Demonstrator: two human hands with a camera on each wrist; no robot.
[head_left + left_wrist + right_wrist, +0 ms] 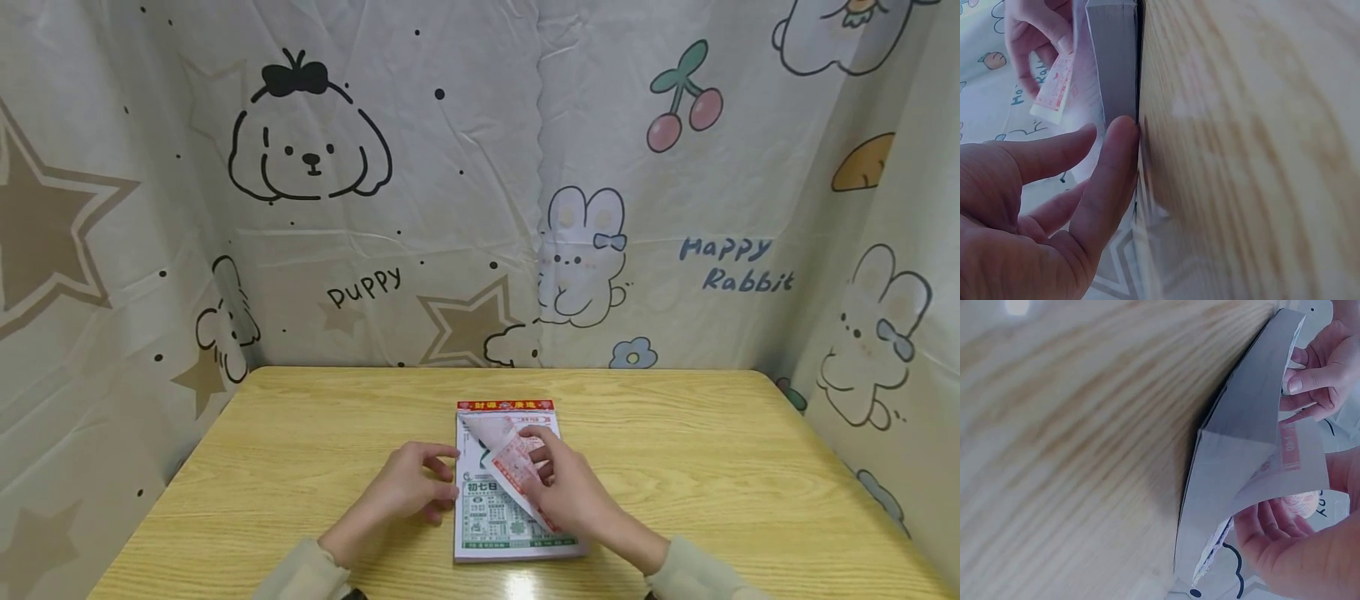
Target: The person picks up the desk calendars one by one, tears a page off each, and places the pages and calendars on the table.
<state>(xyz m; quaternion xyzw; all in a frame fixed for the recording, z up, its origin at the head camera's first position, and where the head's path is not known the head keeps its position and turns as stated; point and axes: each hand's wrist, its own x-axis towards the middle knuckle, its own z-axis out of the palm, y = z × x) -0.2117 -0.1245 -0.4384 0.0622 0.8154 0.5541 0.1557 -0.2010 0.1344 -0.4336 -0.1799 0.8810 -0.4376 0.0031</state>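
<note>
A thick tear-off calendar pad (495, 521) with a red header lies flat on the wooden table (300, 450). My left hand (438, 479) rests against the pad's left edge, fingers fairly straight and pressing its side (1116, 69). My right hand (540, 458) pinches the top page (517, 467), a thin sheet with red print, which is lifted and curled back over the pad. The right wrist view shows that sheet (1272, 469) peeled up from the stack (1247, 406), with the left hand's fingers (1313, 378) beyond it. In the left wrist view the right hand (1038, 31) holds the red-printed sheet (1054, 90).
A cartoon-printed curtain (480, 208) with puppies, rabbits and stars hangs close around the table on the back, left and right. Bare wood shows on both sides of the pad.
</note>
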